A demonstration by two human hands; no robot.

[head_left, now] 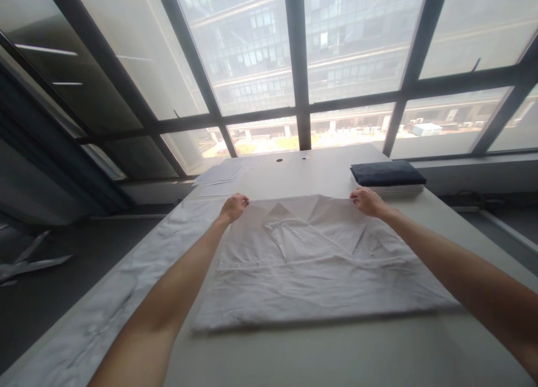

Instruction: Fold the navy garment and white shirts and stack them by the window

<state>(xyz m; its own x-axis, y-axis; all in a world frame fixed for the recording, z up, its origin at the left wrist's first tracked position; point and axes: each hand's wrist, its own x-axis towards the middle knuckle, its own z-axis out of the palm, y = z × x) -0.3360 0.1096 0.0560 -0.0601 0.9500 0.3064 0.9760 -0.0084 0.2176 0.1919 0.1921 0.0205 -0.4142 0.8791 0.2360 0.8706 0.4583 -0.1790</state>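
Note:
A white cloth (311, 286), creased and folded over in layers, lies across the table in front of me; it may be a garment, but its kind is not plain. My left hand (235, 206) pinches its far left corner. At the far right corner, my right hand (366, 201) grips the same cloth between thumb and fingers. Between the two hands the far edge is stretched nearly straight. Loose wrinkles and a folded-over piece show in the middle of the cloth.
Another wrinkled white cloth (121, 286) runs along the table's left side. White sheets (218, 173) lie at the far left. A folded dark cloth (387, 173) rests on a white stack at the right. Beyond the white table (319, 353) stand large windows.

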